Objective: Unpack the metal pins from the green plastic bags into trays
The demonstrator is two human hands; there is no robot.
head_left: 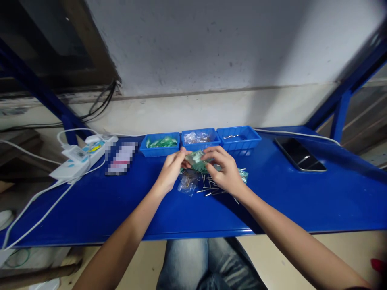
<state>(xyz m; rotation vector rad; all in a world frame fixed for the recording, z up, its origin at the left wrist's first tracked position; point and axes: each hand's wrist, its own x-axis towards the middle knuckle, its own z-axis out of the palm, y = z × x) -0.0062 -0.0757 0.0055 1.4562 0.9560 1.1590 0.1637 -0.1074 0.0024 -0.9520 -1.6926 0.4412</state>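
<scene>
A green-tinted plastic packet (197,158) is held up between my two hands, above the loose parts. My left hand (173,168) pinches its left edge with thumb and fingers. Curled around the packet's right side, my right hand (223,168) grips it, though its fingertips are partly hidden. Below lies a small clear bag (188,183) with brass-coloured pieces inside. Thin metal pins (211,188), which look like blind rivets, are scattered beside it, partly under my right hand. Another green packet (243,175) shows beyond my right wrist.
Behind my hands stand three blue bins: one with green packets (141,150), one with clear bags (202,146), one with a few pins (256,139). A dark phone (300,154) lies right. At left are a pixelated phone-like object (121,158), a power strip (68,169) and white cables.
</scene>
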